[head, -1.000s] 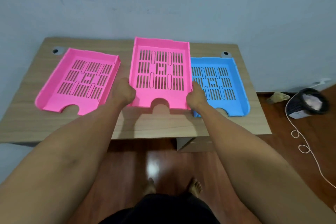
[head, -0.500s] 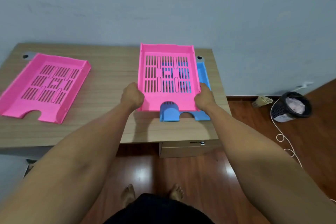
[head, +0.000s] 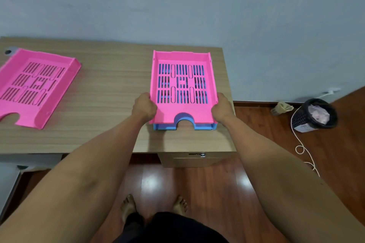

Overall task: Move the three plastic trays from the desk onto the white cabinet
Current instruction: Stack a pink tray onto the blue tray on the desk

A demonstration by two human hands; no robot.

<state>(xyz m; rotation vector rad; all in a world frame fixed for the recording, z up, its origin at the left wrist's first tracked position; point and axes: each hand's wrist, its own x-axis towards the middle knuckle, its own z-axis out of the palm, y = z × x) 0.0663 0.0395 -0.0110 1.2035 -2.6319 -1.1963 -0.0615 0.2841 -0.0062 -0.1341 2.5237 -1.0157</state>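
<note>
While both hands grip the near corners of a pink tray (head: 182, 85), the left hand (head: 143, 106) closed on its 9 o'clock edge and the right hand (head: 222, 108) on its 3 o'clock edge, that tray sits nested on a blue tray (head: 184, 125) whose front lip shows beneath it at the desk's right end. At 9 o'clock, well apart, a second pink tray (head: 35, 87) lies flat on the wooden desk (head: 110, 92), which stands against a pale blue-grey wall (head: 177, 2). Over at 3 o'clock on the glossy wood floor (head: 197, 183) stand a black wastebasket (head: 314, 116) and a looping white cord (head: 302, 148), while bare feet (head: 154, 206) show at 6 o'clock.
</note>
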